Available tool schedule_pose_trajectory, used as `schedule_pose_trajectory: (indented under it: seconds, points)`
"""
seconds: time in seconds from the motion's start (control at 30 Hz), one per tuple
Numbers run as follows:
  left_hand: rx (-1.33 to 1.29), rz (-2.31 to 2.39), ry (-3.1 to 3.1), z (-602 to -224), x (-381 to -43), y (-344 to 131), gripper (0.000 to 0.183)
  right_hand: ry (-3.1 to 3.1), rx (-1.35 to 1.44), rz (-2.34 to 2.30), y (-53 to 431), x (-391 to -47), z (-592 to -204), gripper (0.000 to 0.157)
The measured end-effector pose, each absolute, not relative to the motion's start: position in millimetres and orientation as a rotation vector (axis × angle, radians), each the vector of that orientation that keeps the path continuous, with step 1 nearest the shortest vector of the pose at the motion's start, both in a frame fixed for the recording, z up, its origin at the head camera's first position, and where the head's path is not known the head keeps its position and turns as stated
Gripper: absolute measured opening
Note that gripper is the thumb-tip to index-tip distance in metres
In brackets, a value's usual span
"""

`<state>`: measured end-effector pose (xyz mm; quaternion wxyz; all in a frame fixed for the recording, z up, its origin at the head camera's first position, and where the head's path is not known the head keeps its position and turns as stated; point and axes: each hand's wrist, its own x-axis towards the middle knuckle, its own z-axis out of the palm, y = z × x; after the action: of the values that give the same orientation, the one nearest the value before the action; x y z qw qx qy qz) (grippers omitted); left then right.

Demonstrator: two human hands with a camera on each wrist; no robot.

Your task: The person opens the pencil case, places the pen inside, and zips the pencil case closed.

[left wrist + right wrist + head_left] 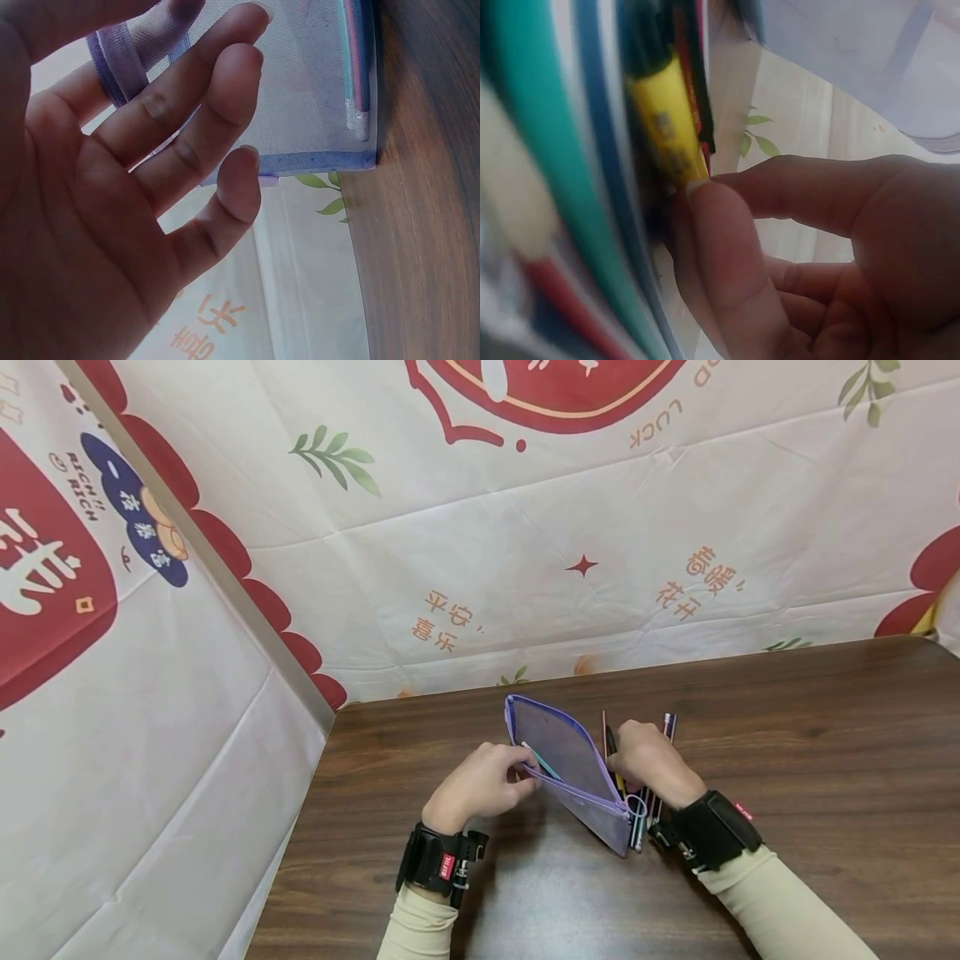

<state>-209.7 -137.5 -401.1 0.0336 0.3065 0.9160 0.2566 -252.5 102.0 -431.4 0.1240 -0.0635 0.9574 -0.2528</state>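
Observation:
A purple mesh zipper pouch (596,818) stands with its mouth spread apart on the table. My left hand (483,787) pinches the near rim of the pouch between thumb and index finger, the other fingers loosely bent. Pencils (354,97) show through the mesh in the left wrist view. Just right of the pouch, my right hand (654,762) pinches a yellow-and-black pen (666,124) between thumb and fingers. Beside that pen, close to the right wrist camera, several pencils appear blurred, a green one (547,112) among them.
Several long pencils (670,724) lie under and around the right hand on the brown wooden table (825,760). A printed white cloth (525,543) hangs behind the table's back edge, and another printed cloth (187,735) covers the left side.

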Motion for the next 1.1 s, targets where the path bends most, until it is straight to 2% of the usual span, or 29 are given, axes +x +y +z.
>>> schedule_pose_trajectory:
  seconds: [0.47, 0.8, 1.1]
  points:
    - [0.949, 0.784, 2.822, -401.0, -209.2, -137.9, 0.005, 2.788, -0.215, -0.713, 101.4, -251.9, -428.8, 0.027]
    - [0.952, 0.788, 2.819, -401.8, -209.0, -138.1, 0.005, 2.791, -0.230, -0.785, 102.5, -252.3, -427.9, 0.043]
    - [0.955, 0.790, 2.826, -401.6, -209.0, -138.2, 0.005, 2.811, -0.257, -0.839, 101.2, -250.7, -423.5, 0.049]
